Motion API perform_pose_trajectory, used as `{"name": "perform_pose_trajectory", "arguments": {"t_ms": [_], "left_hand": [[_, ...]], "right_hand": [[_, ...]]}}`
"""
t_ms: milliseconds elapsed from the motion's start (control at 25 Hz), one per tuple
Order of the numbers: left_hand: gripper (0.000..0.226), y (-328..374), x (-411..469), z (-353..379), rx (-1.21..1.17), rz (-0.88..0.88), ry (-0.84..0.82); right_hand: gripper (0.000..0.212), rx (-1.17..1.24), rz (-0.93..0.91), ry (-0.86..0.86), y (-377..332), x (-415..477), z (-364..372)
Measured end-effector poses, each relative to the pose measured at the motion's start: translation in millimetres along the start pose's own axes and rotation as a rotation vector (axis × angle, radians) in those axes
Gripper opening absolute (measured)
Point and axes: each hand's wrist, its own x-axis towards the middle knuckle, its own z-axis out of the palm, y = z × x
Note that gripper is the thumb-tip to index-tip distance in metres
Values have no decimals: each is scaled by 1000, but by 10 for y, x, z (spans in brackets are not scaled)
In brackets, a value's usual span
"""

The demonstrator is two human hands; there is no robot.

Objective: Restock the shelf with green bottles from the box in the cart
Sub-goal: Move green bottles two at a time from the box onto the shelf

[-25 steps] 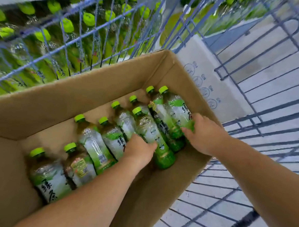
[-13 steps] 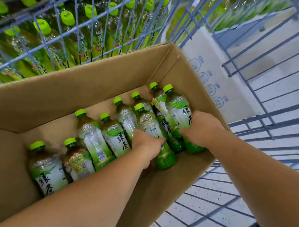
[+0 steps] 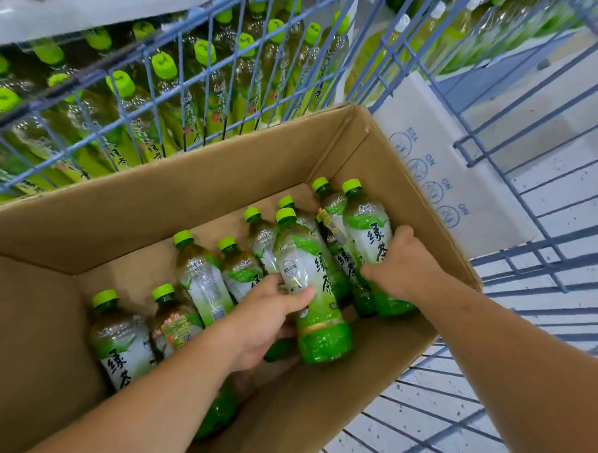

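Green tea bottles [image 3: 199, 280] lie on their sides in an open cardboard box [image 3: 189, 194], with the caps pointing toward 11 o'clock. The box stands inside a blue wire cart [image 3: 543, 244]. Nine lime caps can be counted, in a loose row that runs from 8 o'clock to 2 o'clock across the box floor. At the 2 o'clock end some bottles lie on top of others.

The left hand [image 3: 266, 324], with its forearm entering from 7 o'clock, grips the centre bottle [image 3: 309, 261] near the middle of the view. The thumb lies across the white label and the other fingers are curled round the left side of it. This bottle rests over its neighbours, with its green base toward 5 o'clock.

The right hand [image 3: 405, 265], with its forearm entering from 4 o'clock, holds the rightmost bottle [image 3: 366, 229], close to the box wall at 2 o'clock. Its fingers are bent round the lower part of the bottle and the thumb points up along the side. Whether it also holds the bottle beside this one, I cannot tell.

Beyond the cart mesh, at 11 o'clock, upright shelf bottles [image 3: 200, 95] with lime caps stand in rows under a white shelf board [image 3: 77, 14]. A white carton [image 3: 440, 171] with blue round marks is just beside the box at 2 o'clock.
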Motion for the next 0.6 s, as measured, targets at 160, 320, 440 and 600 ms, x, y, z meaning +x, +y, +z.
{"name": "perform_pose_trajectory", "arguments": {"t_ms": [160, 320, 440, 600], "left_hand": [[47, 139, -80, 74, -54, 38, 6], [46, 298, -178, 268, 104, 116, 116], [45, 348, -358, 173, 168, 153, 183], [44, 456, -834, -86, 234, 222, 238]], "right_hand": [[64, 1, 48, -15, -27, 26, 14], [50, 98, 82, -38, -39, -33, -35], [38, 171, 50, -46, -93, -165, -146], [39, 220, -32, -59, -356, -513, -307]]}}
